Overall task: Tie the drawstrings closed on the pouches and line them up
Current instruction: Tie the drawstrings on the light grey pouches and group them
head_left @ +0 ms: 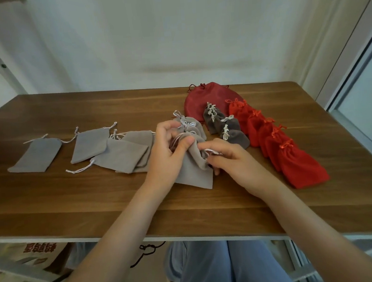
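Note:
A light grey pouch lies between my hands at the table's middle, its mouth bunched. My left hand pinches the gathered top and a pale drawstring loop. My right hand grips the white cord on the pouch's right side. Just behind it lies a tied light grey pouch. Several flat, untied grey pouches spread to the left, one set apart at far left. A row of tied dark grey pouches and a row of tied red pouches run diagonally on the right.
A large dark red pouch sits at the back behind the rows. The wooden table ends close to my body; a wall stands behind it. Below the edge are my legs, a dark cord and a printed bag.

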Demonstrator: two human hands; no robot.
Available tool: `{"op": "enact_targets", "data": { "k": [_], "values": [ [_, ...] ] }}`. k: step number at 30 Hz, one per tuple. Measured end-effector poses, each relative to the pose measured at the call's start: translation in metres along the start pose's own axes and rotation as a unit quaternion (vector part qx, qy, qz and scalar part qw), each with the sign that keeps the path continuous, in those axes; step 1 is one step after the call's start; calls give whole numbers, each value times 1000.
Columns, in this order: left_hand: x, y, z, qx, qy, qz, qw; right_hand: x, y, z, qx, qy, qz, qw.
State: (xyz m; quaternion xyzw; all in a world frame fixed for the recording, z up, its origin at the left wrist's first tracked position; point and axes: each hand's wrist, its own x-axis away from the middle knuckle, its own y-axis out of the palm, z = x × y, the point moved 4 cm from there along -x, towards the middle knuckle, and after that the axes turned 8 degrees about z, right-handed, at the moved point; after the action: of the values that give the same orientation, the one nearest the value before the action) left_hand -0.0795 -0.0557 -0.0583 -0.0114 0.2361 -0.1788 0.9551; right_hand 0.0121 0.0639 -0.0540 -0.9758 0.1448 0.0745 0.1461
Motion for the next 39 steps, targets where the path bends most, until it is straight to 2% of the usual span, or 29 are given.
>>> {"op": "enact_targets", "data": {
  "k": [5,8,10,13,16,21,26,29,33,39],
  "values": [
    [1,-1,-2,-58,-15,27,998,1,-3,2,-28,33,-16,999],
    [2,-5,0,-141,-19,56,988,1,-6,3,-22,20,7,1000],
    [4,-3,4,-171,-16,32,985,0,-8,5,-57,20,32,998],
    [6,4,6,-163,-39,-36,985,-2,-13,4,-103,14,60,993],
    [4,6,2,-146,-48,-82,985,0,-15,-2,-104,-19,48,993],
    [4,5,-1,-149,-26,-90,984,4,-15,-8,-72,-46,15,996],
    [5,3,-3,-135,-33,-60,989,3,-17,-2,-114,-3,-8,993],
    [5,1,-4,-126,-55,-23,990,3,-15,0,-56,5,-16,998],
    [5,-1,-1,-139,-28,11,990,-1,-12,2,89,-23,19,996],
    [5,0,0,-137,-1,15,990,-3,-22,6,49,-9,112,992]
  ]
}}
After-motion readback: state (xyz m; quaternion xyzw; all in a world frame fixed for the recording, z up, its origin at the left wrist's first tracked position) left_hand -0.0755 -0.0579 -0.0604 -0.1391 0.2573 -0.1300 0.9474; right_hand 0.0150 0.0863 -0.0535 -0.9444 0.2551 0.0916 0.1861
